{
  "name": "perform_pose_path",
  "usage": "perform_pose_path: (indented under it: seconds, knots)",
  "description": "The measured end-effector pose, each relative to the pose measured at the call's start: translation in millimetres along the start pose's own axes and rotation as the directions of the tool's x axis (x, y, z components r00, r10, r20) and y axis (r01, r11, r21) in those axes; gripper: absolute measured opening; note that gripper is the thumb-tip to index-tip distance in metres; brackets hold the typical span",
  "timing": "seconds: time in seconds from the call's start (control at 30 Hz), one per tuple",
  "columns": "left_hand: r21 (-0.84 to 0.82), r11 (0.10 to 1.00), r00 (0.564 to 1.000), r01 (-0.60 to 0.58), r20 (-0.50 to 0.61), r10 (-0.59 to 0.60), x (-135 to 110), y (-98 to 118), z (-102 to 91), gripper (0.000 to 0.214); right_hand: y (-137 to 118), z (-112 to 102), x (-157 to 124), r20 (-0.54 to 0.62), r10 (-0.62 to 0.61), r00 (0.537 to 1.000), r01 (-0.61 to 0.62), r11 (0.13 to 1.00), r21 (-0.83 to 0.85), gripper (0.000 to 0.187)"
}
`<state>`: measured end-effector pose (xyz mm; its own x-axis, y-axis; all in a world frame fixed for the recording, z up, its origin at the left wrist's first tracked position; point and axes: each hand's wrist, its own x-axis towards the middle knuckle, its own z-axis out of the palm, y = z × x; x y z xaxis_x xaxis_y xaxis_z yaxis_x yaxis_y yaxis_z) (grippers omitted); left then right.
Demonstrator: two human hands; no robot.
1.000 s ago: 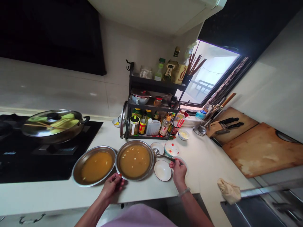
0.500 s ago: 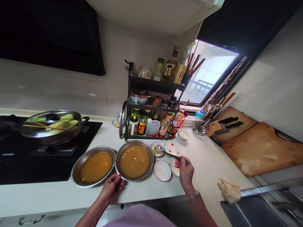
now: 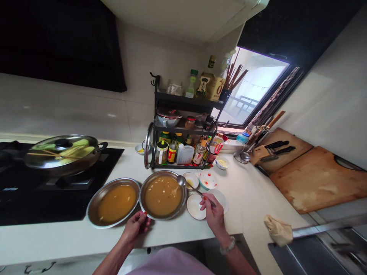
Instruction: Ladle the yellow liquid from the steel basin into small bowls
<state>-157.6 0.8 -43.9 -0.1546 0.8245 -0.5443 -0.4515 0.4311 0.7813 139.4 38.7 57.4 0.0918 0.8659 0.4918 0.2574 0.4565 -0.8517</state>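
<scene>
Near the lower centre of the frame, the right hand (image 3: 215, 215) pinches the spoon (image 3: 197, 191) by its handle between thumb and fingers; the spoon's bowl lies up and left of this hand, at the right rim of the pan (image 3: 172, 215), beside a pale streak in the soup (image 3: 160, 199). The left hand (image 3: 134, 229) grips the pan's lower-left rim, thumb on top, so the pan lies up and right of it. A dish (image 3: 195, 208) sits partly hidden behind the right hand's fingers
</scene>
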Motion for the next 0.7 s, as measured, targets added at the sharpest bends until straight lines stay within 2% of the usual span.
perform_pose_path:
  seconds: [0.07,0.1,0.13,0.2,0.23,0.3,0.4,0.47,0.53,0.6,0.7]
  knots:
    - [0.176,0.983,0.998,-0.05,-0.015,0.053,-3.7,0.4,-1.9,0.05,4.1,-5.6,2.9,-0.019,-0.028,0.999,0.027,0.999,-0.034,0.021]
    - [0.312,0.946,0.995,-0.085,-0.019,0.096,-6.4,1.6,-3.7,0.052,7.1,-8.9,4.6,-0.033,-0.03,0.999,0.029,0.998,-0.056,0.022]
    - [0.46,0.878,0.988,-0.13,-0.013,0.153,-9.6,3.8,-5.5,0.052,10.8,-12.3,6.3,-0.049,-0.028,0.998,0.024,0.997,-0.078,0.022]
    - [0.702,0.671,0.958,-0.237,0.056,0.281,-16.1,12.8,-7.1,0.05,19.1,-18.0,8.8,-0.074,-0.014,0.997,0.006,0.993,-0.114,0.023]
    - [0.762,0.573,0.933,-0.302,0.114,0.341,-18.6,19.9,-5.3,0.046,23.3,-20.0,9.4,-0.084,-0.007,0.996,-0.004,0.992,-0.127,0.023]
    - [0.779,0.487,0.896,-0.394,0.207,0.393,-19.8,39.0,6.1,0.035,30.6,-22.2,9.6,-0.099,0.012,0.995,-0.027,0.989,-0.147,0.024]
    - [0.745,0.49,0.86,-0.453,0.221,0.459,-6.1,73.5,44.0,0.021,37.0,-21.1,8.2,-0.109,0.041,0.993,-0.059,0.985,-0.162,0.024]
    - [0.751,0.426,0.827,-0.504,0.277,0.49,13.6,94.4,78.8,0.015,39.0,-18.7,6.7,-0.105,0.059,0.993,-0.075,0.986,-0.15,0.025]
    - [0.814,0.235,0.793,-0.532,0.381,0.475,38.5,109.6,116.2,0.019,40.8,-16.0,5.3,-0.095,0.076,0.993,-0.089,0.987,-0.134,0.027]
    - [0.853,-0.022,0.787,-0.521,0.49,0.376,64.6,117.5,152.1,0.029,43.0,-13.9,4.0,-0.084,0.089,0.992,-0.099,0.987,-0.125,0.029]
    - [0.85,-0.113,0.802,-0.515,0.524,0.285,100.3,117.0,196.0,0.026,47.3,-12.3,2.4,-0.072,0.072,0.995,-0.081,0.989,-0.126,0.029]
